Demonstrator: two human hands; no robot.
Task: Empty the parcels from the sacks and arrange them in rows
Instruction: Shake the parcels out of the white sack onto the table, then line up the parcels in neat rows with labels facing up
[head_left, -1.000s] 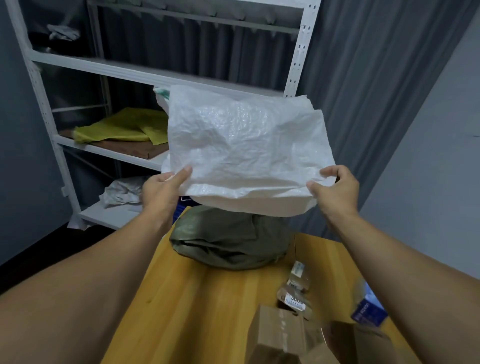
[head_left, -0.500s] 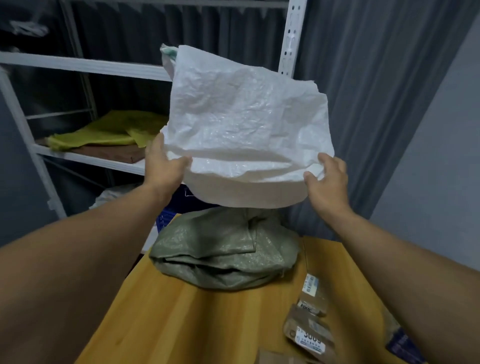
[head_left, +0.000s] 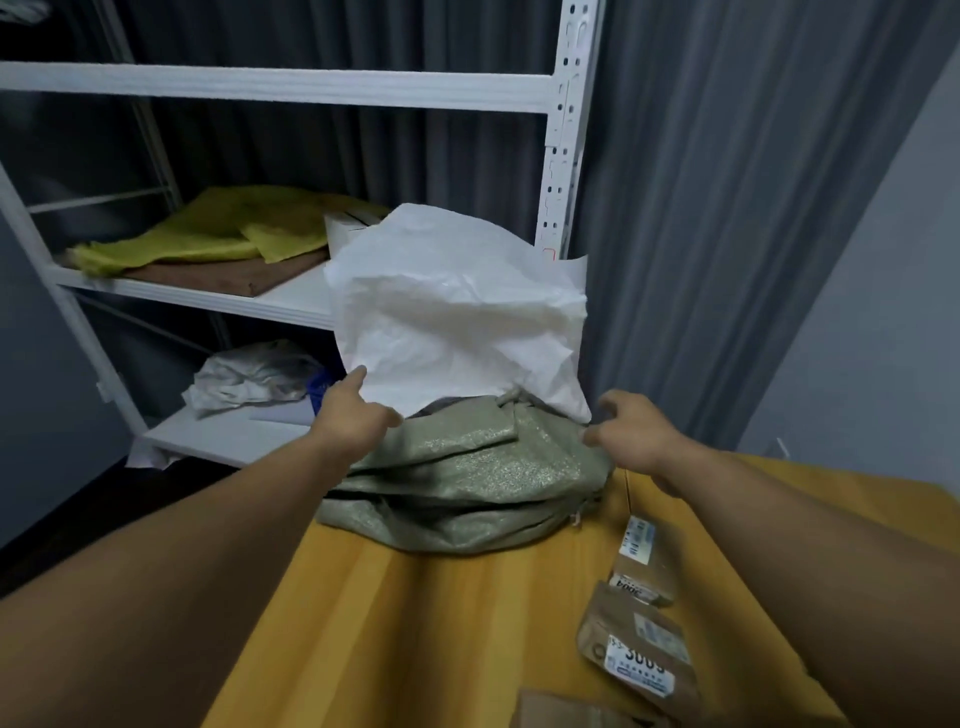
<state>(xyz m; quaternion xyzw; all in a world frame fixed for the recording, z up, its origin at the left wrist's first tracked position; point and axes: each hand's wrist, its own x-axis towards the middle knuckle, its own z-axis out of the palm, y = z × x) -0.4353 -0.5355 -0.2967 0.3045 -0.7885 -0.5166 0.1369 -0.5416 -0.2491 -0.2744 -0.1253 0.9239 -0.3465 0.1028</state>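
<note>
White sack (head_left: 457, 322) hiding green sack (head_left: 467, 478) top, left hand (head_left: 358, 421), right hand (head_left: 636, 439), fingers (head_left: 354, 378) loose, empty, blurred

A: Any writing you can make out?

B: Only on the two brown parcels. The nearer parcel (head_left: 597, 636) has a white label (head_left: 642, 671) with big black digits: "300", then a fourth figure I cannot tell. Fine print runs beneath them, too small to read.

A: And the one behind it?

B: The farther parcel (head_left: 662, 569) shows what looks like "3004" in black on its lower sticker (head_left: 631, 586). Its upper sticker (head_left: 640, 538) bears bluish print, too blurred to read.

A: Anything elsewhere?

B: A small red mark (head_left: 548, 253) on the white upright (head_left: 563, 156), not legible.
</note>
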